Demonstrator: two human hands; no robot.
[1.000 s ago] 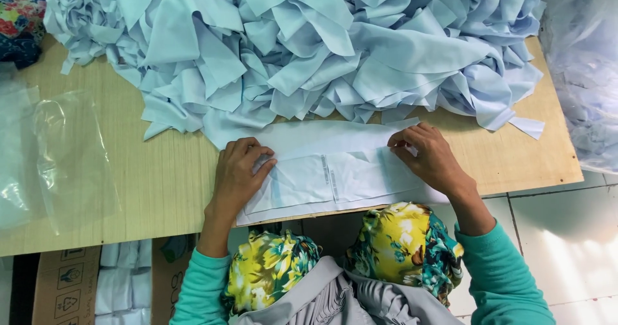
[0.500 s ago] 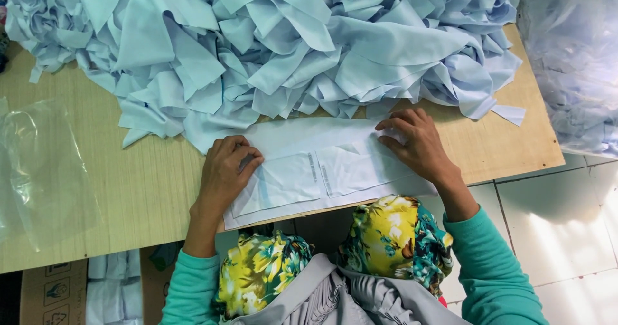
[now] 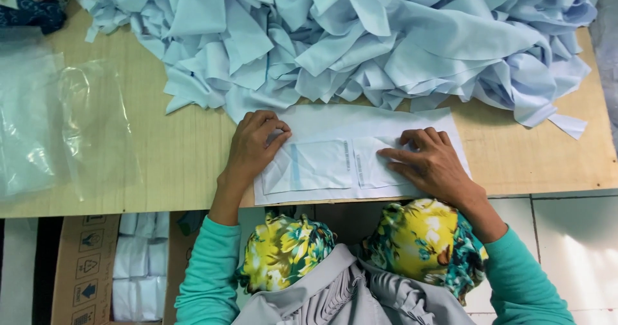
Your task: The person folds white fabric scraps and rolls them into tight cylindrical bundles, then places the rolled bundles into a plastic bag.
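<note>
A flat pale blue cloth piece (image 3: pixel 351 128) lies at the near edge of the wooden table (image 3: pixel 161 157). Its near half is folded inward into two panels (image 3: pixel 318 165). My left hand (image 3: pixel 252 146) presses flat on the cloth's left end, fingers spread over the left fold. My right hand (image 3: pixel 430 161) presses on the right fold, fingers pointing left toward the middle. Neither hand grips anything. Behind the cloth rises a big heap of pale blue fabric pieces (image 3: pixel 360 38), its edge touching the cloth's far side.
Clear plastic bags (image 3: pixel 58 125) lie on the table's left. A cardboard box (image 3: pixel 90 267) with folded white pieces (image 3: pixel 138 264) sits under the table at lower left. Colourful fabric (image 3: pixel 35 0) is at the top left corner. White floor tiles (image 3: pixel 566 235) show at right.
My right hand has slid from the cloth's far right corner down and left, folding the right end inward. The left hand stays on the left end. The view has shifted.
</note>
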